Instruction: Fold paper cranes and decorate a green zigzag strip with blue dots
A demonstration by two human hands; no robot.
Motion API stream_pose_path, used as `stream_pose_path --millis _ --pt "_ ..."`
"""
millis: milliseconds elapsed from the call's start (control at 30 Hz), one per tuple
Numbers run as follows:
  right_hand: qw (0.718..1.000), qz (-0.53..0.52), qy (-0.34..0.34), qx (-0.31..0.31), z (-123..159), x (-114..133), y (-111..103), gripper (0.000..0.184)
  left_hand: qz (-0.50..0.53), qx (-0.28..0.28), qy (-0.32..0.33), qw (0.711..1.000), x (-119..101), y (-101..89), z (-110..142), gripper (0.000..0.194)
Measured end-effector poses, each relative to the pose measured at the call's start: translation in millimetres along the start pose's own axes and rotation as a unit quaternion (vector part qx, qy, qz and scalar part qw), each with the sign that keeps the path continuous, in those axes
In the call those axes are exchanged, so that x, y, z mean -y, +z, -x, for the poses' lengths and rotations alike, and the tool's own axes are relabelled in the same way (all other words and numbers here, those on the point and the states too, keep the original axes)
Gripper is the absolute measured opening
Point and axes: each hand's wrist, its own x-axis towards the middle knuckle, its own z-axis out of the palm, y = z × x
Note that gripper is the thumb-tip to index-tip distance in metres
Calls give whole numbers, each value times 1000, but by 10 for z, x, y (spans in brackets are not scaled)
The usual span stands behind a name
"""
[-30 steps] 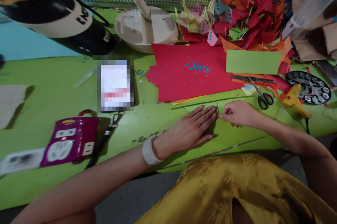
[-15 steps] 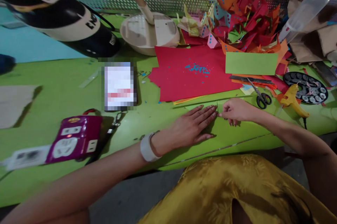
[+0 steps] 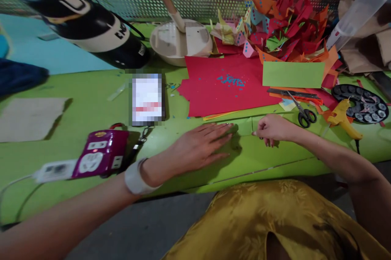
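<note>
A piece of green paper lies on the green table, nearly the same colour as the surface, with a dark upright edge or crease at its right. My right hand is closed there, thumb and forefinger pinched at that edge. Stretched out flat, my left hand has its fingertips by the paper's left end and holds nothing. Whether it touches the paper I cannot tell. Just beyond both hands lies a red sheet sprinkled with small blue paper bits. A light green card rests on its right side.
Black-handled scissors, a yellow glue gun and a black palette lie to the right. Folded paper pieces pile up behind. A phone, purple power socket, bottle and fan base stand left.
My left hand has slid left off the green paper, uncovering more of it. My right hand stays pinched at the same edge. The view has shifted slightly left.
</note>
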Motion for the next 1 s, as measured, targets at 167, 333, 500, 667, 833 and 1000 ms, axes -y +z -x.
stream_pose_path --millis 167,333,500,667,833,1000 --pt "1000 5 -6 -1 -17 -13 5 27 181 82 -227 953 -178 -185 -450 44" --pt "1000 22 7 -6 -15 11 15 26 442 211 -342 802 -170 -80 -778 42" --pt "999 34 7 -4 9 53 0 25 501 229 -366 750 -111 -48 -818 44" --pt "999 32 6 2 32 93 -15 26 553 241 -377 703 -78 -68 -815 42" --pt "1000 19 4 -2 20 54 2 26 550 239 -370 709 -51 -35 -812 48" --pt "1000 2 1 -11 21 16 14 26 537 243 -362 722 -17 -45 -764 52"
